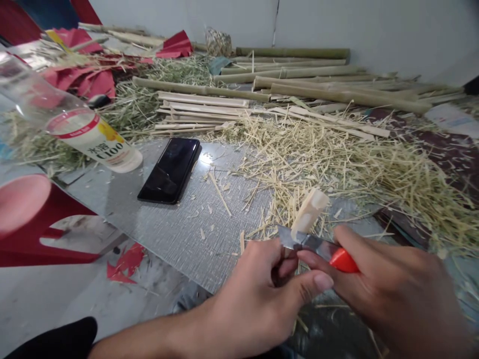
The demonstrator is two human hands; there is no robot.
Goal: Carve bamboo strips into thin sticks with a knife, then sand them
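In my right hand (pixel 392 284) is a utility knife (pixel 343 260) with a red-orange handle part, its metal blade pointing left. The blade lies across a short pale bamboo strip (pixel 310 212), which sticks up and away from me. My left hand (pixel 262 294) is closed around the near end of that strip; its fingers hide the lower part. The left thumb points right, close to the right hand's fingers. Below both hands is the edge of the grey tabletop (pixel 209 244), with thin shavings on it.
A black phone (pixel 170 170) lies left of centre, beside a tilted clear plastic bottle (pixel 93 132). Piled shavings (pixel 337 154) cover the right side. Bamboo poles (pixel 292 75) and split strips (pixel 202 112) lie at the back. A red stool (pixel 26 214) stands at left; red scraps (pixel 125 263) lie below.
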